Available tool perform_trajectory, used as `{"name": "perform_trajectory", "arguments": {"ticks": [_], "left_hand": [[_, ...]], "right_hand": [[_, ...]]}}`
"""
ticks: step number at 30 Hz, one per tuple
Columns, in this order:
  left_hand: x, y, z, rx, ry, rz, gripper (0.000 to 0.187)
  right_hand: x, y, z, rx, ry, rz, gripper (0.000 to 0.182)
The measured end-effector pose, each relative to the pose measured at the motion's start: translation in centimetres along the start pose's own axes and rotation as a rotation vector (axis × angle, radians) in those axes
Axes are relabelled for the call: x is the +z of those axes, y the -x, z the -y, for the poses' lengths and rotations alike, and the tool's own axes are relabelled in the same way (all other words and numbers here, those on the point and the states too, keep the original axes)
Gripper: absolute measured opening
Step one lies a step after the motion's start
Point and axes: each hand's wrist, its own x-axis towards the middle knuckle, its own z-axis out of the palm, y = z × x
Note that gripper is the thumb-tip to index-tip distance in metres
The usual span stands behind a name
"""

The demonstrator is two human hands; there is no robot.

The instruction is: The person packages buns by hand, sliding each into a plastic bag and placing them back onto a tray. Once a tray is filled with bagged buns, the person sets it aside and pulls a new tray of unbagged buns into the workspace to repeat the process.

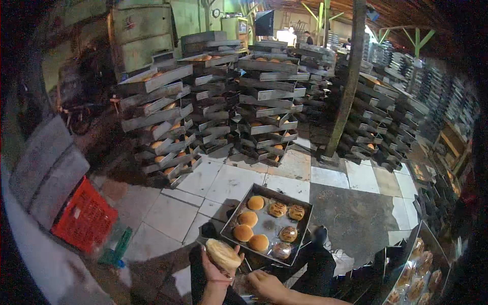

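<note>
My left hand (215,274) is wrapped round a bun (223,254) whose pale side faces up. Just to its right, my right hand (265,285) is closed with the fingers bent down, and whatever they may hold is hidden. Beyond both hands a square metal tray (272,195) rests at a slant. On its left part lie plain golden buns (248,219). Along its right side are buns in clear printed wrappers (288,234).
Tall stacks of bun trays (269,95) stand ahead on the tiled floor (229,180). A wooden post (348,86) rises right of centre. To the left is a red plastic crate (85,217). Another tray (443,249) with wrapped buns is at lower right.
</note>
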Motion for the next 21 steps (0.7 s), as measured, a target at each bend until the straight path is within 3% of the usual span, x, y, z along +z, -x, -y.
{"name": "perform_trajectory", "arguments": {"ticks": [2,3,5,8,9,10,12,13,15,16,18,19,21], "left_hand": [[0.3,0.0,0.3,-0.048,-0.01,-0.175,0.063],[0.0,-0.3,0.3,-0.049,-0.018,-0.166,0.063],[-0.9,-0.5,0.2,-0.01,-0.032,-0.223,0.065],[-1.4,0.2,0.5,-0.033,0.027,-0.089,0.057],[-1.0,0.3,0.6,-0.016,-0.024,-0.086,0.054],[-1.0,0.5,0.4,-0.013,-0.024,-0.09,0.054],[-0.9,0.7,0.1,0.022,-0.017,-0.16,0.054],[-0.9,0.7,0.1,0.018,-0.015,-0.157,0.054],[-1.2,0.7,0.0,-0.004,-0.005,-0.219,0.053],[-1.6,0.6,0.1,-0.008,-0.006,-0.217,0.053],[-3.0,-0.3,0.3,-0.044,0.056,-0.26,0.054],[-4.9,-1.7,0.0,-0.046,0.058,-0.257,0.054],[-9.0,-4.4,-2.3,0.296,0.006,-0.294,0.058]], "right_hand": [[-0.4,0.9,2.9,-0.128,0.987,-0.058,0.023],[-0.2,0.9,2.3,-0.133,0.986,-0.069,0.023],[0.5,0.7,0.9,-0.108,0.081,-0.202,0.015],[-0.2,0.5,0.0,-0.217,0.04,-0.108,0.024],[0.9,3.2,6.0,-0.146,-0.257,-0.19,0.016],[1.2,2.8,5.9,-0.143,-0.259,-0.185,0.016],[1.3,2.2,5.3,0.095,-0.764,-0.096,0.019],[1.2,1.6,3.8,0.093,-0.762,-0.1,0.019],[0.9,0.5,1.1,-0.555,0.553,-0.203,0.023],[1.1,0.7,0.7,-0.554,0.553,-0.207,0.023],[1.4,1.7,2.5,-0.277,0.565,-0.186,0.022],[1.2,1.1,1.5,-0.277,0.569,-0.189,0.022],[1.1,-1.4,-3.9,0.055,0.167,0.125,0.032]]}}
